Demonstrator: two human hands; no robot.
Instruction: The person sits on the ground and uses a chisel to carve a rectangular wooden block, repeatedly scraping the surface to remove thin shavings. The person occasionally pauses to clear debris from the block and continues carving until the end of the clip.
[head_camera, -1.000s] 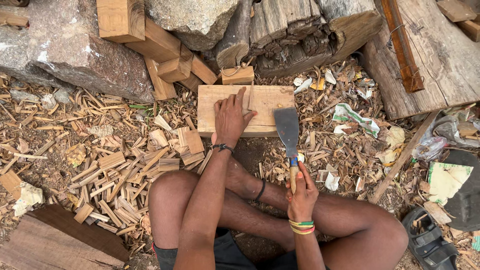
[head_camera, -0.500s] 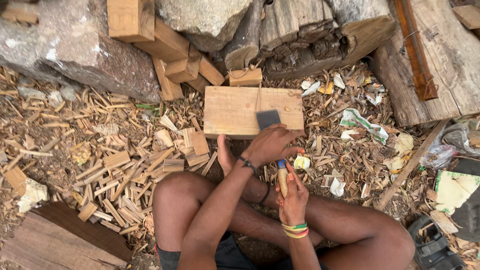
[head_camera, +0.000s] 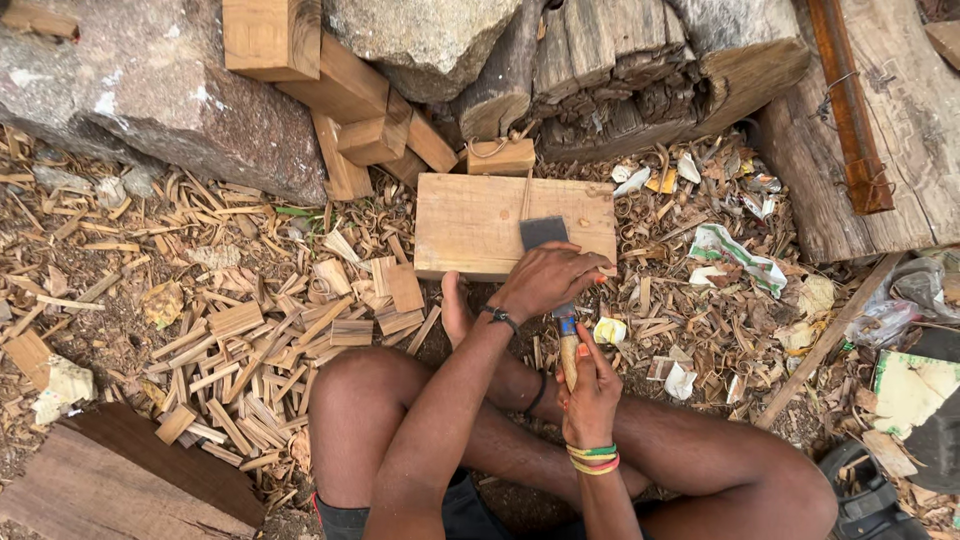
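Person sits cross-legged on the ground, head camera looking straight down. Right hand (head_camera: 590, 395) is wrapped around the wooden handle of a broad chisel (head_camera: 556, 290), fingers closed tight on it, coloured bands on the wrist. Left hand (head_camera: 548, 280) lies over the chisel's neck just behind the blade, fingers curled down across the tool and pressing it onto the work — black band on that wrist. The dark flat blade sticks out past the left fingers and rests on top of the pale wooden block (head_camera: 480, 225), right of the block's centre, close to a thin line marked across its face. Block lies flat on the ground straight ahead of the knees; a bare foot (head_camera: 456, 310) sits against its near edge. A smaller wood offcut (head_camera: 500, 156) touches the block's far edge. Ground all around is covered in wood chips and split sticks (head_camera: 240, 340), densest to the left. Behind the block: big grey rocks (head_camera: 140, 90), squared timber pieces (head_camera: 350, 100) leaning on them, weathered logs (head_camera: 650, 70). Rusty metal bar (head_camera: 848, 110) lies on a plank at far right; scraps of paper (head_camera: 735, 255) scattered right of the block.
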